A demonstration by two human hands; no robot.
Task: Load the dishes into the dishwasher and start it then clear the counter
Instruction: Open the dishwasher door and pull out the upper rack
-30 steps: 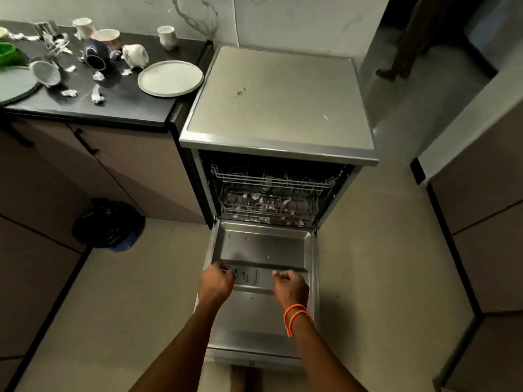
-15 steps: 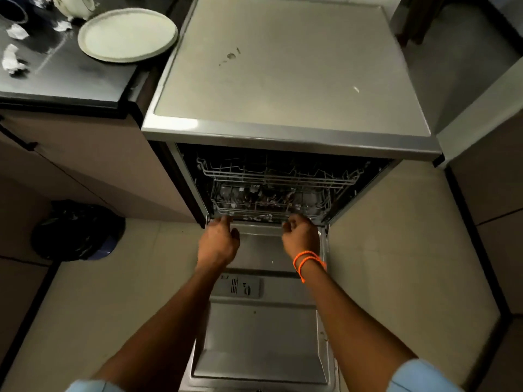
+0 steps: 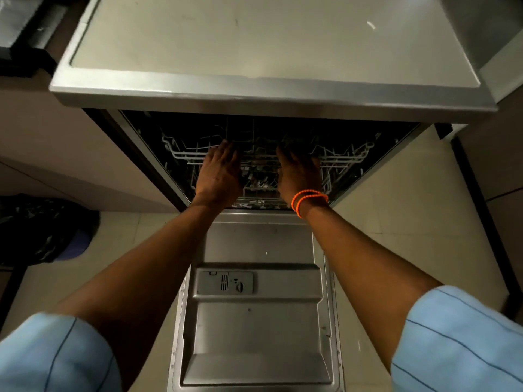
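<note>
Dishwasher [image 3: 271, 89] open, its door [image 3: 254, 321] folded flat down toward the viewer over the tiled floor [image 3: 410, 222], detergent dispenser [image 3: 225, 282] showing on the inner panel. Both arms stretched forward over the door into the dark tub. Left hand [image 3: 219, 174] back-up at the front edge of the upper wire rack [image 3: 339, 157], fingers reaching in over the wires; right hand [image 3: 298, 172] likewise at the rack's front, just right of centre, an orange beaded bracelet [image 3: 310, 198] doubled round its wrist. Fingertips lost in shadow, so hard to tell whether either hand grips the wire or merely rests on it; possibly curled over the front rail. Lower rack [image 3: 257, 199] visible beneath and between the hands, holding small pale items too dim to name. Pale blue striped sleeves [image 3: 464, 343] at the bottom corners. Flat steel top of the machine filling the upper frame, edge of a dark bench [image 3: 19, 32] at upper left. Black bin bag [image 3: 42, 230] on the floor at left, beside the cabinet.
</note>
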